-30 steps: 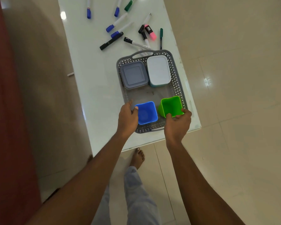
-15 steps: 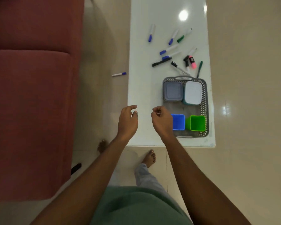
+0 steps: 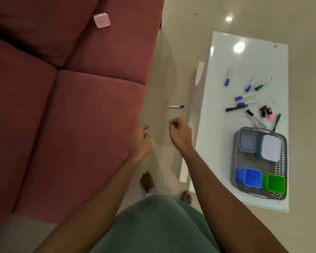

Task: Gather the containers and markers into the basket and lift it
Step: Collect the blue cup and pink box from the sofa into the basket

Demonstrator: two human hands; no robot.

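While both hands hung empty over floor beside sofa, left hand loosely curled, right hand closed in fist. Stray marker lay on floor beyond them. Basket sat at bench near corner, holding four containers. Markers scattered mid-bench.

A dusky red sofa beside a white glossy table on a beige tiled floor.
The sofa's cushions fill the left of the frame, with a small pink square object lying on the upper one. The table stands to the right across a strip of floor, ceiling light glinting off its top.
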